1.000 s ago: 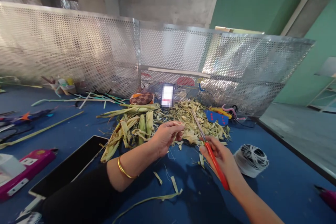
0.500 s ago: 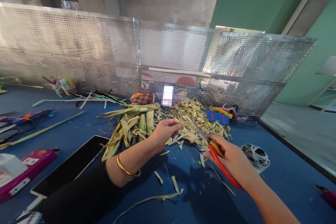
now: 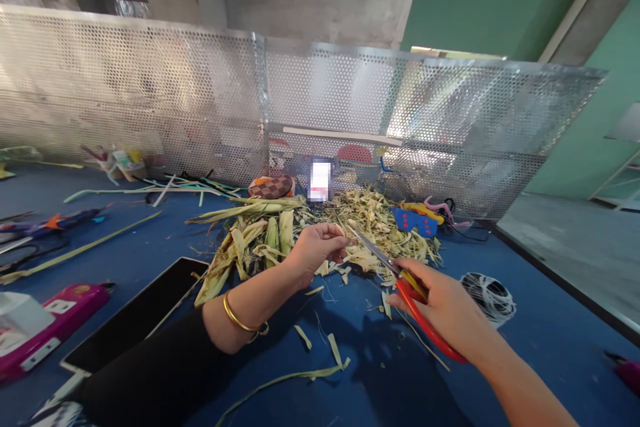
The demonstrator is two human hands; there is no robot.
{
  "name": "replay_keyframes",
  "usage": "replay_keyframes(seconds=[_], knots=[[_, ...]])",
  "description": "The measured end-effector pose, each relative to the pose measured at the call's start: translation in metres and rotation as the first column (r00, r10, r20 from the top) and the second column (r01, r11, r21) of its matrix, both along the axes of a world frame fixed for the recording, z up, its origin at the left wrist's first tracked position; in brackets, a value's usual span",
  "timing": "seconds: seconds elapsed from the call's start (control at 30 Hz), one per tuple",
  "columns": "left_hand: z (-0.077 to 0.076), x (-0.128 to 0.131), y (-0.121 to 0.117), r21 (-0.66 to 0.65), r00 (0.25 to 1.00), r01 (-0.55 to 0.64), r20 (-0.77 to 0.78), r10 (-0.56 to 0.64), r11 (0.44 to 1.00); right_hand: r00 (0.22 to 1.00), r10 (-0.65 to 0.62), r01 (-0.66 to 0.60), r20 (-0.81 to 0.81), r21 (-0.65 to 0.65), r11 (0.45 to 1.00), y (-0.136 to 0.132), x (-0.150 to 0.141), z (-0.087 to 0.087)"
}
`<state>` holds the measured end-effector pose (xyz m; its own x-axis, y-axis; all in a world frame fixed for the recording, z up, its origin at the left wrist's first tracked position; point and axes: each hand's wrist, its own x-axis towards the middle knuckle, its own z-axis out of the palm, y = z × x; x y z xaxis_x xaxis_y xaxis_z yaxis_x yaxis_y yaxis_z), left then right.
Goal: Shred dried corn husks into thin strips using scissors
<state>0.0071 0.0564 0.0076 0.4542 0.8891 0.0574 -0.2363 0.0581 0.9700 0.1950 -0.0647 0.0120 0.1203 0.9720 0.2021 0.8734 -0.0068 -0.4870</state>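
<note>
My left hand [image 3: 323, 250], with a gold bangle at the wrist, is closed in a pinch above the husk pile. A small pale piece, apparently corn husk, is at its fingertips, mostly hidden by them. My right hand [image 3: 445, 307] grips a pair of scissors [image 3: 417, 312] by its red and yellow handles. The blades point up and left, close to the left fingertips, and look nearly together. Behind both hands lies a heap of shredded corn husk [image 3: 375, 217]. Longer husk leaves [image 3: 245, 243] are piled to the left.
A ball of pale string [image 3: 489, 298] lies right of my right hand. At left are a black-topped tray [image 3: 135, 313] and a magenta device [image 3: 75, 303]. A checkered pouch [image 3: 273, 187] and blue cutout [image 3: 414, 221] sit before the perforated metal screen [image 3: 330, 93]. Husk scraps [image 3: 303, 337] dot the blue table.
The scissor tips have shifted slightly left, toward my left fingertips. My left hand has turned a little, its fingers drawn more closely together. The pile looks unchanged.
</note>
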Motion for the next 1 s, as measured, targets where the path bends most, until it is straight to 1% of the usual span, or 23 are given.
replay_keyframes(seconds=[0.07, 0.17, 0.27, 0.37, 0.5, 0.57, 0.7, 0.9, 1.0], knots=[[0.000, 0.000, 0.002, 0.044, 0.999, -0.024, -0.023, 0.025, 0.999, 0.998, -0.002, 0.000, 0.067, 0.031, 1.000, -0.001, 0.001, 0.001], [0.002, -0.001, 0.002, 0.127, 0.998, -0.042, -0.046, 0.048, 0.991, 0.991, 0.024, -0.035, 0.135, 0.078, 0.996, -0.002, 0.003, 0.003], [0.003, -0.001, 0.002, 0.188, 0.999, -0.015, -0.031, 0.021, 0.982, 0.987, 0.035, -0.046, 0.154, 0.068, 0.997, -0.003, 0.004, 0.005], [0.004, -0.002, 0.002, 0.219, 1.000, 0.022, -0.026, -0.016, 0.976, 0.986, 0.052, -0.062, 0.160, 0.063, 0.996, -0.003, 0.007, 0.004], [0.006, -0.004, 0.003, 0.252, 0.996, 0.038, -0.088, -0.017, 0.967, 0.980, 0.051, -0.069, 0.193, 0.089, 0.994, -0.002, 0.011, 0.001], [0.008, -0.006, 0.005, 0.255, 0.992, 0.055, -0.121, -0.025, 0.965, 0.982, 0.060, -0.074, 0.180, 0.072, 0.995, -0.001, 0.012, 0.000], [0.009, -0.008, 0.009, 0.242, 0.985, 0.120, -0.149, -0.085, 0.963, 0.989, 0.100, -0.102, 0.105, 0.011, 0.995, -0.003, 0.010, 0.003], [0.005, -0.011, 0.014, 0.273, 0.970, 0.210, -0.182, -0.164, 0.939, 0.984, 0.176, -0.177, -0.021, -0.063, 0.982, -0.007, 0.006, 0.012], [0.005, -0.012, 0.015, 0.282, 0.965, 0.231, -0.189, -0.182, 0.931, 0.979, 0.204, -0.206, -0.025, -0.094, 0.974, -0.006, 0.008, 0.013]])
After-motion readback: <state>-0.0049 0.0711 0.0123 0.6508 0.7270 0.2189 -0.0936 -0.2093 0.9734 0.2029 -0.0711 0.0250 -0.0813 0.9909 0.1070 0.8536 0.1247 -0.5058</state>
